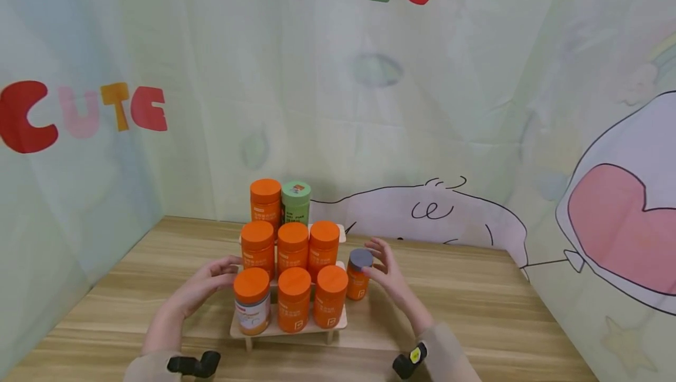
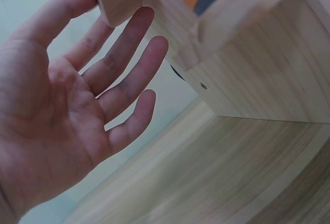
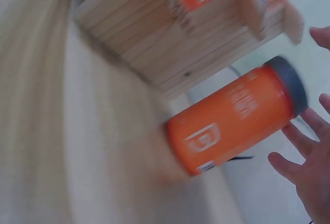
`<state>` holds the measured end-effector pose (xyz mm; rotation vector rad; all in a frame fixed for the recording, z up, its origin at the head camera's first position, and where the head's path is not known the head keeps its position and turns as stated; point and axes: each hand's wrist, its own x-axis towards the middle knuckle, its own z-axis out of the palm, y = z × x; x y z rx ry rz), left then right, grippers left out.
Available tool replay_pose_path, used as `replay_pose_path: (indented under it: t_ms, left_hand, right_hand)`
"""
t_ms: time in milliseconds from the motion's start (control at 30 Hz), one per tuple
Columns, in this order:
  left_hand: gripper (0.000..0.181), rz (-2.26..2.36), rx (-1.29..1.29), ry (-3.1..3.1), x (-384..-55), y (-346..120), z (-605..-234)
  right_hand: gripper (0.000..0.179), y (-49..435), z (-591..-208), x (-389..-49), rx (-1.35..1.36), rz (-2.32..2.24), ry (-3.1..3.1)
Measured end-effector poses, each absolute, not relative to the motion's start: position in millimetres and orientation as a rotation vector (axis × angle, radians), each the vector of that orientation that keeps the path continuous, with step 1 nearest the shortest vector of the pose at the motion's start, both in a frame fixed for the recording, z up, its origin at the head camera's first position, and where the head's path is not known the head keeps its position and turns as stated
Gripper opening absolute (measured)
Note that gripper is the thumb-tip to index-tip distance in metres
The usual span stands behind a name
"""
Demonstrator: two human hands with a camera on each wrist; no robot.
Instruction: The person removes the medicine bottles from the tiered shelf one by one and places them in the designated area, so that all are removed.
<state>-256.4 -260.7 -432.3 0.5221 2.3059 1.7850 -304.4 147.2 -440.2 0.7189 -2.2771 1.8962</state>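
Note:
A stepped wooden rack (image 1: pixel 280 331) holds jars in rows. On its left side is my left hand (image 1: pixel 211 279); in the left wrist view the fingers (image 2: pixel 136 74) are spread and lightly bent, the thumb at a shelf end, the palm bare. To the rack's right an orange jar with a grey lid (image 1: pixel 358 276) stands upright on the table. My right hand (image 1: pixel 391 273) is beside that jar's lid. The right wrist view has the fingers (image 3: pixel 294 170) close to the lid and the thumb apart from it; whether a fingertip touches is unclear.
On the rack's front step stand two orange jars (image 1: pixel 293 300) and a white-labelled jar with an orange lid (image 1: pixel 252 303). Three orange-lidded jars fill the middle step. At the top are an orange jar (image 1: pixel 266 200) and a green jar (image 1: pixel 296 203). A printed curtain (image 1: pixel 327 106) hangs behind the table (image 1: pixel 465 311).

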Motion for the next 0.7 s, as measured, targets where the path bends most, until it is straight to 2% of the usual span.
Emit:
replay_pose_path:
  t_ms: [267, 700]
  left_hand:
    - [0.054, 1.788, 0.531, 2.311, -257.0, -261.6, -433.6]
    - [0.053, 1.801, 0.519, 2.287, -257.4, -261.8, -435.4]
  right_hand:
    - [0.06, 140.8, -397.7, -310.4, 0.758, 1.861, -2.228]
    - [0.07, 105.9, -327.7, -322.3, 0.858, 1.922, -2.223]
